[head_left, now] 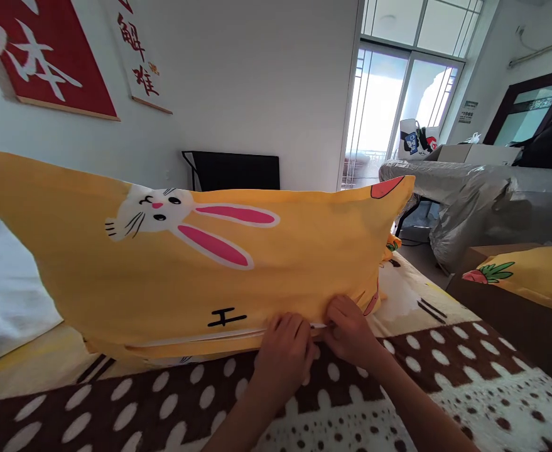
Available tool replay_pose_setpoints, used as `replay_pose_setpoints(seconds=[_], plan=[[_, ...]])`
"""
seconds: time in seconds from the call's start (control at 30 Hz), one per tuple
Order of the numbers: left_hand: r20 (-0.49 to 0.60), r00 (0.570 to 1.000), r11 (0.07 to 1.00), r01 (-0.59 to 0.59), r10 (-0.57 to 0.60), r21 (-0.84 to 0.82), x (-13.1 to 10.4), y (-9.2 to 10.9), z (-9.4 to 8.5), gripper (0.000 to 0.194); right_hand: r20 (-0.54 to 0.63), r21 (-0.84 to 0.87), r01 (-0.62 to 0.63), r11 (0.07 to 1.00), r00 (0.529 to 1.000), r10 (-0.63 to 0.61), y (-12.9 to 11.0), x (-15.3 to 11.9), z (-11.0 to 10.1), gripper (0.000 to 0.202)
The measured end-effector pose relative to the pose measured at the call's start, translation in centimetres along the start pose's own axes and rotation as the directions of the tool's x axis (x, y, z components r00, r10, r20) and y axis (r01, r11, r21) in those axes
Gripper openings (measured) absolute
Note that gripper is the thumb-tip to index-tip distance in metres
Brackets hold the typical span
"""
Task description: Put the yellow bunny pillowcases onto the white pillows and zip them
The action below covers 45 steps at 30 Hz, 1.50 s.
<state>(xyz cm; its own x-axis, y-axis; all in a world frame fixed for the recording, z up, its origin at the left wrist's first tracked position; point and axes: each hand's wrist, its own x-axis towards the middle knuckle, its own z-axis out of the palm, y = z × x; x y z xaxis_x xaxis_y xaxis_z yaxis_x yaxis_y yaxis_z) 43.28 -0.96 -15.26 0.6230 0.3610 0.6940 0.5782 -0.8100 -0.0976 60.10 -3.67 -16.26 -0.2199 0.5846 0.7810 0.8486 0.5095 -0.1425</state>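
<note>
A plump yellow pillow (pixel 304 270) with a white rabbit print stands on its long edge on a patterned blanket (pixel 162 402). A pale zipper line (pixel 195 339) runs along its lower edge. My left hand (pixel 287 348) has its fingers curled closed on that edge, right of the black print. Just to the right, my right hand (pixel 348 326) pinches the same edge near the pillow's lower right corner. The fingertips of both hands are partly hidden in the fabric.
At the left lies a white pillow (pixel 7 282). A cardboard box (pixel 511 320) with yellow carrot-print fabric (pixel 539 276) stands at the right. Behind it is plastic-wrapped furniture (pixel 473 207). A black panel (pixel 238 171) stands by the back wall.
</note>
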Motion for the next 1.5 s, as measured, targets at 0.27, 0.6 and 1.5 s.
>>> replay_pose_setpoints(seconds=[0.27, 0.6, 1.5], plan=[[0.073, 0.996, 0.994, -0.051, 0.058, -0.094, 0.1, -0.5, -1.8, 0.014, 0.051, -0.054, 0.035, 0.998, 0.998, -0.033, -0.3, 0.1, -0.2, 0.021], [0.173, 0.985, 0.996, 0.003, 0.013, -0.089, 0.4, -1.7, -3.0, 0.013, 0.079, -0.045, 0.123, 0.991, 0.99, -0.119, -0.8, 0.4, -0.2, 0.009], [0.388, 0.922, 0.986, 0.067, -0.002, -0.153, -1.5, -6.5, -8.2, 0.014, 0.35, -0.132, 0.192, 0.972, 0.927, -0.135, -7.9, 6.1, 1.0, 0.005]])
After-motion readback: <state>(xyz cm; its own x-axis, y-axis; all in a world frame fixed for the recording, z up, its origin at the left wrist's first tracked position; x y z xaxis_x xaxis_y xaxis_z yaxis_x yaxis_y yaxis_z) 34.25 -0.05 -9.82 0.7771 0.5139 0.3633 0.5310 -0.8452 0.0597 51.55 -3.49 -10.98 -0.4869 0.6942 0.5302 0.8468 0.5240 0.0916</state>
